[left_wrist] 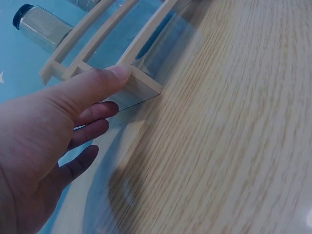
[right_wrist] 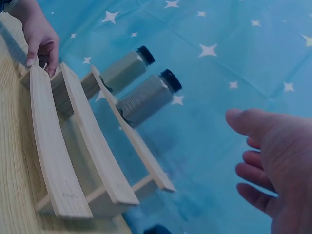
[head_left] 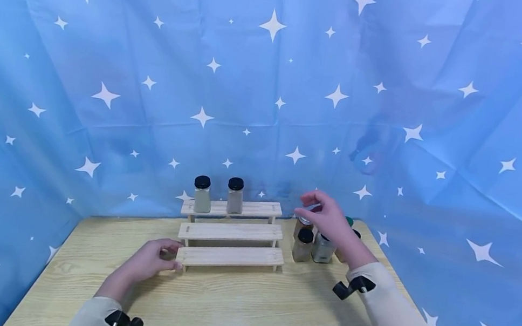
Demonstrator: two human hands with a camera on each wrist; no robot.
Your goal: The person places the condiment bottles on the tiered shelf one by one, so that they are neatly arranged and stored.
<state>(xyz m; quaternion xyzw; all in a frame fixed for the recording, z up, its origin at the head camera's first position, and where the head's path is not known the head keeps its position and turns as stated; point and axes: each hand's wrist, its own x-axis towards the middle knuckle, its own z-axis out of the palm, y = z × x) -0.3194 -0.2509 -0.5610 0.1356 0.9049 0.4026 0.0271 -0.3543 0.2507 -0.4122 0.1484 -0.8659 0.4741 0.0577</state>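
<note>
A three-step wooden rack [head_left: 230, 257] stands on the table, with two black-capped jars [head_left: 202, 199] [head_left: 235, 199] upright and apart on its top step. My left hand [head_left: 148, 260] holds the rack's left end; in the left wrist view the hand [left_wrist: 48, 112] has its thumb on the lowest step's end and some fingers behind it. Over the jars right of the rack, my right hand [head_left: 331, 226] hovers with fingers loosely bent. The right wrist view shows this hand [right_wrist: 278, 156] empty, apart from the rack [right_wrist: 58, 146].
Several jars stand close together right of the rack, among them a black-capped one [head_left: 303, 247] and a clear one [head_left: 323, 251]; my right hand and forearm partly hide them. A blue star-patterned cloth [head_left: 262, 76] hangs behind the wooden table [head_left: 233, 306].
</note>
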